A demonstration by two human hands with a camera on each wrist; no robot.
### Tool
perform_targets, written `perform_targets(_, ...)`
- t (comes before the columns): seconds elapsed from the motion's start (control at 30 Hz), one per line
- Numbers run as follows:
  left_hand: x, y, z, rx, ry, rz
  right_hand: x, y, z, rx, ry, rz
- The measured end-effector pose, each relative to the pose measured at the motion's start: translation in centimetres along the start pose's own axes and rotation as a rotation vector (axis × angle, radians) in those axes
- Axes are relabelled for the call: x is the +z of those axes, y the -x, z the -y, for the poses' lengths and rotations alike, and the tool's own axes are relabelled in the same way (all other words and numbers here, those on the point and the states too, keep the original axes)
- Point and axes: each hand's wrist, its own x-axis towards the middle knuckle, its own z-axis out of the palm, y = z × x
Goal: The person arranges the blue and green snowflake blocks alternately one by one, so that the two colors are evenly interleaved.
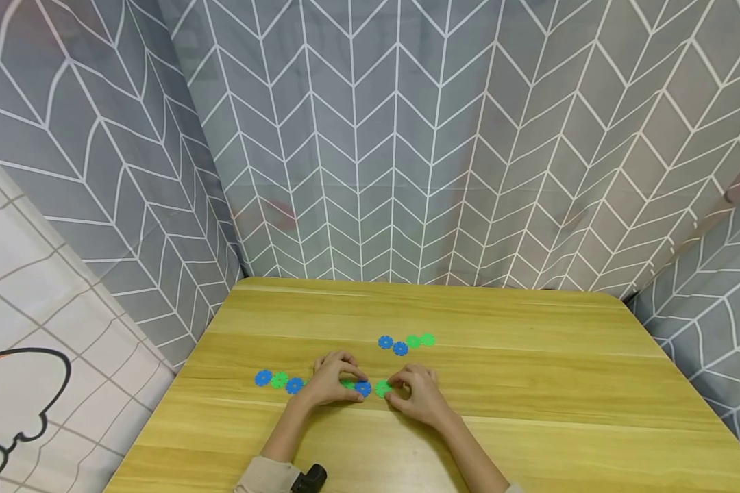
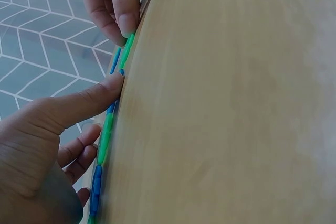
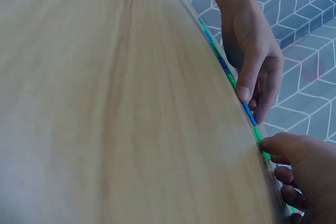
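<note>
The left hand (image 1: 331, 378) pinches the blue disc (image 1: 362, 389) with curled fingers (image 2: 107, 90), thumb on its near edge, steadying the chain end. The right hand (image 1: 414, 392) pinches the green disc (image 1: 381, 389) just beside it, edge to edge, apparently so the notched rims can interlock. Both discs lie flat on the worktop (image 1: 530, 411). Outward from the left fingers, the linked row (image 1: 279, 380) of blue and green discs extends away. Beyond both hands lies a separate four-disc chain (image 1: 406, 342).
</note>
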Motion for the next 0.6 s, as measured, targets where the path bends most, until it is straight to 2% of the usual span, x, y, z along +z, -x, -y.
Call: perform_targets(0.6,-0.02,0.06,-0.06,-0.01,-0.006,0.004,0.17,-0.21,0.56,-0.001,0.004,-0.014)
